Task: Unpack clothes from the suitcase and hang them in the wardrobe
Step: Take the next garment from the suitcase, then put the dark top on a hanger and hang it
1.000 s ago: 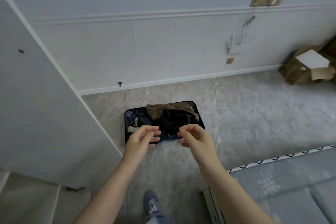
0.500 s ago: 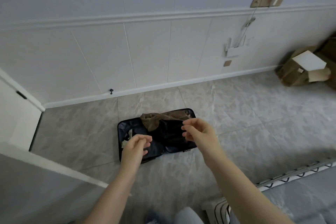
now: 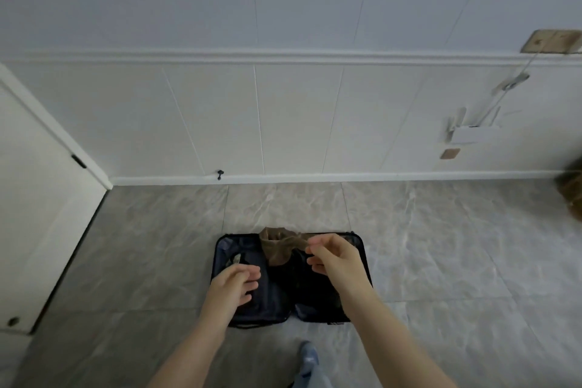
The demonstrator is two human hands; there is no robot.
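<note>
Floor (image 3: 441, 261) of grey tile, bearing everything; white panelled wall (image 3: 283, 120) along its far edge. Door (image 3: 34, 205) at left edge, possibly the wardrobe's, cannot tell; no rail or hangers in view.

Suitcase (image 3: 359, 249) lying flat and open near the middle of the floor, well apart from the wall, both halves up so the contents can be reached from above. Left half mostly showing dark lining, a small pale item near its far-left corner, too small to name. Right half filled with dark clothes (image 3: 293, 283), blurred, number unclear.

Brown garment (image 3: 277, 246) bunched at the suitcase's far edge, over the hinge line, spilling slightly past the rim. Probably top of the pile, so likely first out.

Right hand (image 3: 333, 258) over the right half, near the far edge, fingers curled toward thumb just beside the brown garment; contact not clear, cannot tell whether pinching cloth or empty. Left hand (image 3: 233, 290) lower, over the left half toward the near edge, fingers loosely bent, nothing seen in it; reads as relaxed and empty, ready to help.

Both arms stretched forward and down, fitting a reach into the case. Shoe (image 3: 307, 354) on the floor just short of the suitcase's near edge.

Judgement: early stage, clothes not yet lifted out, nothing hung.
</note>
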